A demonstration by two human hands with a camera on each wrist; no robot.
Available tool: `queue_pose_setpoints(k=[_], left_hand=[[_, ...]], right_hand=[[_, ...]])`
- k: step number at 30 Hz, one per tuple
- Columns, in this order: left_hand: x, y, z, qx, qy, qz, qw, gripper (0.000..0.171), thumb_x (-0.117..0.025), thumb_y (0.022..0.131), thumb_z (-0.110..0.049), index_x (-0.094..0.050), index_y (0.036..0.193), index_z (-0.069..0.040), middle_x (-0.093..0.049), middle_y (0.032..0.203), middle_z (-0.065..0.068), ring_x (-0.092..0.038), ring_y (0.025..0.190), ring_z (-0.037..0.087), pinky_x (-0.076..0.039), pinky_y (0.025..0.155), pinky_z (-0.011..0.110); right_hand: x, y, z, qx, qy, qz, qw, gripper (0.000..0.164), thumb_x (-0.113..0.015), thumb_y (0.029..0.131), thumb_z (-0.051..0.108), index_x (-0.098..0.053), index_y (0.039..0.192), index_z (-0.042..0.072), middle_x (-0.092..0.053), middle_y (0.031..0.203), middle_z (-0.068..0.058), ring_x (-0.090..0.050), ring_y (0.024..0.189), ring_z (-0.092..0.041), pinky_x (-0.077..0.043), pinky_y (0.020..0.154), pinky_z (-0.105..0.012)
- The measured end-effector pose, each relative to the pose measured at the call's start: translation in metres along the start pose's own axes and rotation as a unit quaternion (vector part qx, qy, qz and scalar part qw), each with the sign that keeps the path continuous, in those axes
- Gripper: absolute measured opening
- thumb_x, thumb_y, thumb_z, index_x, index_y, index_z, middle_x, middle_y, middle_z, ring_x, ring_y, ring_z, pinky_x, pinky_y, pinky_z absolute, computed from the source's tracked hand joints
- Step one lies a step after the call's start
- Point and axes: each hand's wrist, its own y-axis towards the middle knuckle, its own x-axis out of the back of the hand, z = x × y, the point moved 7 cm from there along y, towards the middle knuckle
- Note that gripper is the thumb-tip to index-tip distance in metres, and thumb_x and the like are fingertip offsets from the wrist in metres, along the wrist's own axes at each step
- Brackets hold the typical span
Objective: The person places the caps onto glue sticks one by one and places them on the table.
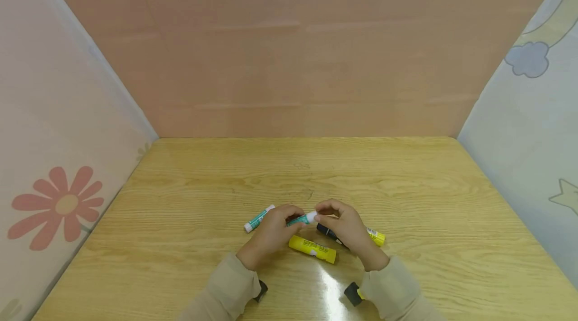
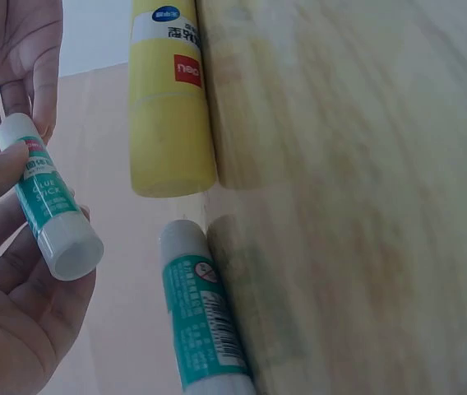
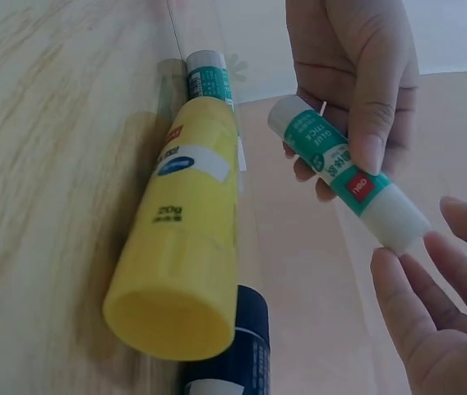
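My left hand holds a green-and-white glue stick between thumb and fingers, tilted above the table. In the right wrist view its white cap end points toward my right hand. A fingertip of that hand touches the cap from below, while the thumb appears slightly apart from it. Under the hands a yellow glue stick lies on its side. Beside my left hand lies a second green-and-white glue stick. A dark blue stick is partly hidden under my right hand.
Another yellow stick lies right of my right wrist, partly covered by it. The wooden table meets a plain brown back panel and printed side panels. Dark wrist-worn pieces show near both cuffs.
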Motion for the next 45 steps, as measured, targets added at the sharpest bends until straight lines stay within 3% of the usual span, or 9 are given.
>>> queue_pose_setpoints(k=[11,18,29,45], left_hand=[[0.001,0.001,0.006,0.034,0.043,-0.006,0.9985,0.015,-0.061,0.081,-0.015,-0.061,0.094,-0.008,-0.057,0.089,-0.001,-0.051,0.077,0.01,-0.044,0.066,0.023],[0.001,0.003,0.008,0.043,0.08,0.002,0.9959,0.016,-0.062,0.081,-0.017,-0.062,0.092,-0.006,-0.056,0.086,0.0,-0.05,0.074,0.011,-0.044,0.065,0.022],[-0.008,0.008,0.012,0.054,0.12,0.046,0.9901,0.018,-0.062,0.08,-0.022,-0.063,0.089,-0.007,-0.054,0.08,-0.003,-0.049,0.069,0.008,-0.042,0.06,0.02],[-0.017,0.013,0.022,0.091,0.187,0.069,0.9757,0.017,-0.064,0.078,-0.024,-0.064,0.085,-0.009,-0.056,0.078,-0.002,-0.048,0.067,0.008,-0.041,0.058,0.023]], right_hand=[[0.021,-0.004,-0.011,-0.009,-0.001,-0.022,1.0,0.027,-0.063,0.079,0.015,-0.057,0.1,-0.002,-0.058,0.098,-0.015,-0.053,0.089,-0.021,-0.046,0.07,-0.026],[0.03,-0.008,-0.012,-0.016,0.03,-0.031,0.999,0.024,-0.06,0.08,0.006,-0.054,0.1,-0.007,-0.056,0.094,-0.016,-0.055,0.083,-0.024,-0.048,0.068,-0.032],[0.033,-0.013,-0.014,-0.022,0.046,-0.039,0.998,0.024,-0.059,0.081,0.005,-0.053,0.1,-0.009,-0.055,0.095,-0.015,-0.054,0.084,-0.018,-0.048,0.071,-0.033],[0.037,-0.017,-0.02,-0.04,0.014,-0.066,0.997,0.021,-0.061,0.079,0.007,-0.056,0.095,-0.005,-0.059,0.09,-0.01,-0.052,0.082,-0.017,-0.044,0.067,-0.024]])
